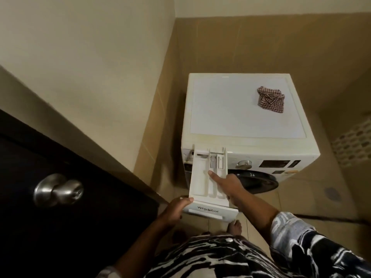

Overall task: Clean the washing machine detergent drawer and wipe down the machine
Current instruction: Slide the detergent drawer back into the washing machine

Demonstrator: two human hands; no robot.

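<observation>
Setting: domestic laundry corner. White front-loading washing machine (247, 109) stands in a corner of beige wall tiles (261, 43) on a tiled floor (301, 197) (checked cloth (271, 99) lying on its top). Dark door (60, 237) with round metal knob (58, 189) at left, household type.

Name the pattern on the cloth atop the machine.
Reddish-brown and white checks on the cloth, head view.

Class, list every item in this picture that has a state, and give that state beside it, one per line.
detergent drawer: pulled far out of the washing machine.
left hand: grips the drawer's front corner.
right hand: forefinger straight, touching inside the drawer.
cloth: crumpled, lying on the machine's top.
porthole door: looks closed.
</observation>
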